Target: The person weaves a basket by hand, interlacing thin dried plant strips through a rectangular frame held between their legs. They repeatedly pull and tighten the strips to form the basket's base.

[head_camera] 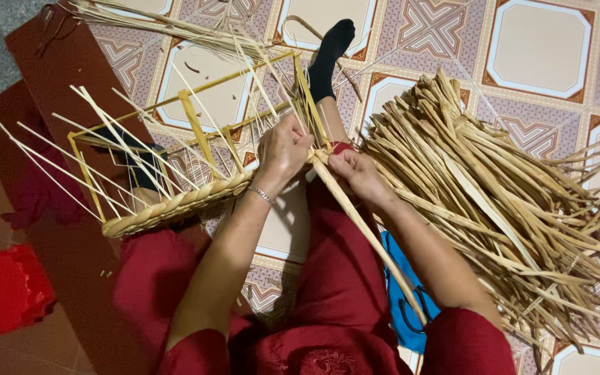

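1. Red plastic stool (pixel 7 288) sits at the far left, on brown floor, well apart from the work.
2. Dark red cloth (pixel 36 194) lies above it, by the left edge of the tiled floor (pixel 543 48).
3. Next comes the basket (pixel 175 173), half made: a yellow wire frame with a woven band of pale straw along its near rim, tilted, the rim resting against the person's red-clad knee.
4. Thin pale sticks (pixel 105 139) fan up and leftward out of the woven rim, through the frame.
5. More loose straw (pixel 168 24) lies on the tiles beyond the frame, near the top edge.
6. Left hand (pixel 282 153), a thin bracelet on its wrist, grips the right end of the woven rim; its fingers are curled tight around the weave and the strand there.
7. A foot in a black sock (pixel 328 55) stretches out over the tiles above the hands.
8. Right hand (pixel 357 173) is just beside the left, almost touching; its fingers are pinched closed on a long flat strand (pixel 369 236).
9. That strand runs from the basket's corner, between the two hands, down and to the right across the red lap.
10. Blue cloth (pixel 401 305) with dark scissors (pixel 411 309) on it lies under the right forearm.
11. At the right, a big heap of flat straw strips (pixel 508 201) covers the tiles, touching the right forearm and reaching the right edge.
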